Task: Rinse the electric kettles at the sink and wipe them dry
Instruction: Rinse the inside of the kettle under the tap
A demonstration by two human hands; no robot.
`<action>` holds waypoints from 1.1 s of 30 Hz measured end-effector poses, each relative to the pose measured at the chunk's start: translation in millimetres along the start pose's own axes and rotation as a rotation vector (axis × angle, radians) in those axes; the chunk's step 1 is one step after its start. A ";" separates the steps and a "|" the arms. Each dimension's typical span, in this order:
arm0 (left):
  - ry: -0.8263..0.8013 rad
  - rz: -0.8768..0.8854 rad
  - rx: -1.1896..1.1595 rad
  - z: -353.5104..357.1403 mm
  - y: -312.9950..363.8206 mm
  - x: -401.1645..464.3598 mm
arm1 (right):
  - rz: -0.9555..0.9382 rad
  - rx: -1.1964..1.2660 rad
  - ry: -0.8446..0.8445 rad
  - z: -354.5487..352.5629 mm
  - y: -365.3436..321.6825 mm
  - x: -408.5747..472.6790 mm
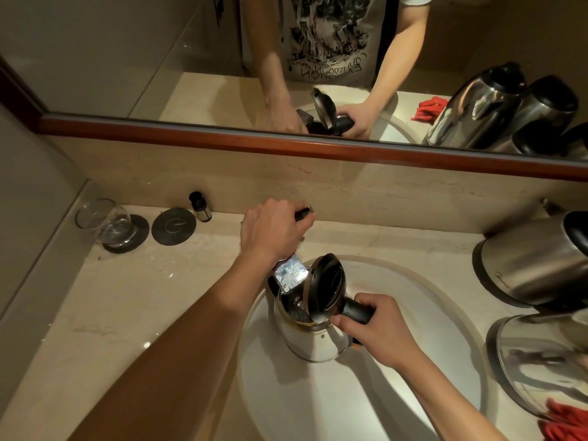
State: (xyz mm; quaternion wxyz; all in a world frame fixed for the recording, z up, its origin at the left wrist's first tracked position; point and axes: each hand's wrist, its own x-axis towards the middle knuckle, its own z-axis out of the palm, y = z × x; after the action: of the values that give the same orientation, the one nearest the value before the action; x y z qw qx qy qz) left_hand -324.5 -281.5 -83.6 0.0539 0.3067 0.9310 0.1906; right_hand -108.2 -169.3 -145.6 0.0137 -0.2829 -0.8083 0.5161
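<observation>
A steel electric kettle [313, 340] stands in the white sink basin [397, 393] with its black lid [327, 288] flipped up. My right hand [378, 329] grips its black handle. The flat faucet spout [291, 273] reaches over the kettle's open mouth, and water shows on it. My left hand [275, 230] grips the faucet lever at the back of the counter. Two more steel kettles stand at the right: one further back [528, 262] and one nearer [541, 361]. A red cloth [563, 421] lies at the lower right edge.
A glass [106, 222] on a dark coaster, a second round coaster [173, 226] and a small dark bottle [200, 206] sit at the back left of the beige counter [127, 313]. A wood-framed mirror [286, 144] hangs above and reflects the scene.
</observation>
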 end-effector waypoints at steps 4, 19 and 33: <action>0.008 0.001 0.000 0.3 0.5 0.0 | -0.003 -0.012 0.009 0.5 0.3 -0.6; -0.007 -0.018 -0.007 -3.5 2.7 -2.2 | 0.003 0.006 0.009 1.5 6.6 0.1; 0.002 -0.011 -0.002 -2.0 2.3 -1.5 | -0.028 -0.034 0.018 1.4 -0.4 1.2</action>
State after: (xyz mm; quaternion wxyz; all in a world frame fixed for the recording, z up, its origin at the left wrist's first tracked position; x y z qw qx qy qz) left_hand -322.5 -281.3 -80.9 0.0545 0.3013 0.9325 0.1915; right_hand -109.9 -170.0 -146.2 0.0233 -0.2764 -0.8207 0.4995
